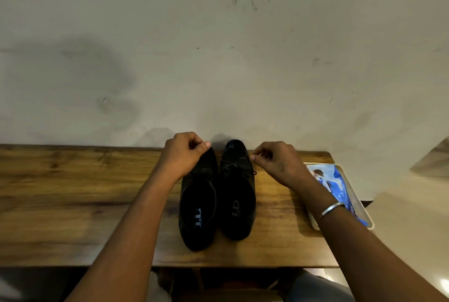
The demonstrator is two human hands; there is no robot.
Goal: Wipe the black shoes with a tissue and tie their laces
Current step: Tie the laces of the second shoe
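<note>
The bare left arm (136,216) reaches forward and inward to the left hand (182,153), knuckles up with fingers curled in and thumb tip pressed against the forefinger, while the bare right arm (359,236) angles in to the right hand (279,164), likewise curled, thumb and forefinger tips pinched together.

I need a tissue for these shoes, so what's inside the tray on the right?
A blue-and-white printed packet lies in the cream tray. The right forearm crosses the tray's near left side, hiding whatever lies beneath it. No loose tissue shows.
</note>
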